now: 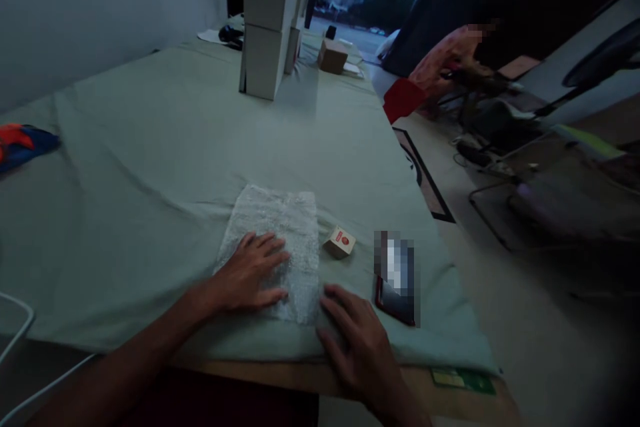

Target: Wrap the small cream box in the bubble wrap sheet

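Observation:
A sheet of clear bubble wrap (295,233) lies flat on the cloth-covered table near its front edge. My left hand (250,273) rests on the sheet with its fingers spread, holding nothing. Just off the sheet's lower right corner is my right hand (357,340), its fingers apart and nothing visible in them. A small light-coloured box (340,242) with a red print sits right of the sheet, beyond my right hand. Farther right lies a phone (395,300) in a dark red case, partly blurred out.
A pale green cloth (150,140) covers the table. Tall white boxes (263,60) stand toward the back, with a brown carton (333,57) behind them. An orange and blue item (25,143) is at the left. A person (445,60) is beyond the table's right side, near chairs.

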`<state>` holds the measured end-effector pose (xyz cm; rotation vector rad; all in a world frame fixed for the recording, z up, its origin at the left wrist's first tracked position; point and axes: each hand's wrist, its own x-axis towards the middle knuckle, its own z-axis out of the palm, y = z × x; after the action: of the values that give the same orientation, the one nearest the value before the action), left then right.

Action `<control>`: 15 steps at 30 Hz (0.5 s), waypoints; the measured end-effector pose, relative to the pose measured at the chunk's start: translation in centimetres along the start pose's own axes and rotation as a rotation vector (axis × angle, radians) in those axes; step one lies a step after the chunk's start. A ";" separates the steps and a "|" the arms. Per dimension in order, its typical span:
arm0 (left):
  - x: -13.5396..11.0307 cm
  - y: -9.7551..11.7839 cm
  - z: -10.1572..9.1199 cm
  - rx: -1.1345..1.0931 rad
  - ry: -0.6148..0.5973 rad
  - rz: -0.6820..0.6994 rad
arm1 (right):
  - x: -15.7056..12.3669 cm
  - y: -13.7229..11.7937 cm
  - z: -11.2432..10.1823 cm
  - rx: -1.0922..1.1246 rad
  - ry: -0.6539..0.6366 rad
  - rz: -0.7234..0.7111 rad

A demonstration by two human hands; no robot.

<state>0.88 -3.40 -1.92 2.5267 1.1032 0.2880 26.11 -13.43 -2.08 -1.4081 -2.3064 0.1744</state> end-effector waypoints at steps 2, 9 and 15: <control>-0.4 0.1 0.4 -0.010 -0.034 0.046 | -3.6 -0.4 -0.4 -0.020 0.006 0.029; -1.3 -0.5 1.8 0.061 -0.019 0.108 | -12.5 1.7 -2.7 -0.214 0.101 0.152; -1.4 -0.3 2.0 0.098 -0.029 0.109 | -15.6 9.4 -8.0 -0.590 0.023 0.269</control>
<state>0.40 -4.69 -3.92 2.6736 0.9932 0.2312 43.32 -23.42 -2.47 -1.9824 -2.2340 -0.4811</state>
